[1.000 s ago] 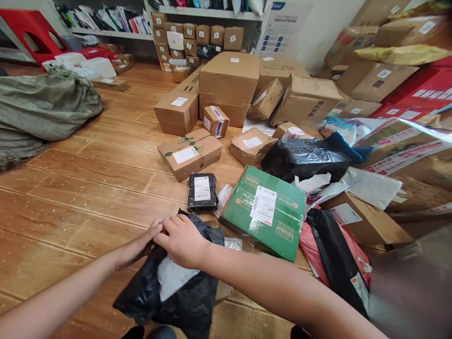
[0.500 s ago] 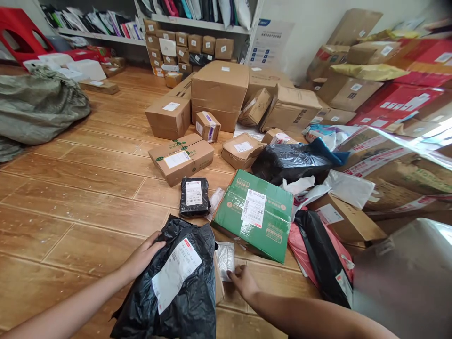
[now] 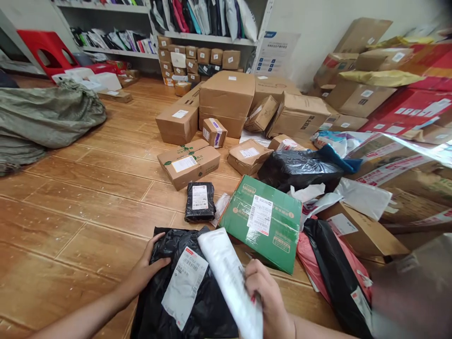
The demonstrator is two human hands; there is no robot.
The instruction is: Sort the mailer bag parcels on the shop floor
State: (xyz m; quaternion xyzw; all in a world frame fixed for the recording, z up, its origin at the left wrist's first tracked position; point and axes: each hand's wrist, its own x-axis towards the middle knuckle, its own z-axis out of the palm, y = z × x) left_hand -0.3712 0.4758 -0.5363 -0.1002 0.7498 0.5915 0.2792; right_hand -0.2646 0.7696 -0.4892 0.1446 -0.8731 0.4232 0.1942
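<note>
A black plastic mailer bag [image 3: 205,306] with a white shipping label [image 3: 184,286] lies on the wood floor in front of me. My left hand [image 3: 147,269] grips its upper left edge. My right hand [image 3: 265,296] holds a small white plastic packet [image 3: 229,278], raised and slanted over the black bag's right side. A green box [image 3: 263,221] with a white label sits just beyond my right hand.
A small black parcel [image 3: 200,201] and brown cartons [image 3: 189,162] lie ahead on the floor [image 3: 88,207]. Big boxes [image 3: 228,94] stack at the back below shelves [image 3: 197,37]. Grey-green sacks [image 3: 45,113] lie left; black bags [image 3: 300,167] and red and brown boxes [image 3: 406,103] crowd the right.
My right hand took the small packet off the floor beside the black bag and lifted it over the bag. My left hand stayed on the bag's edge.
</note>
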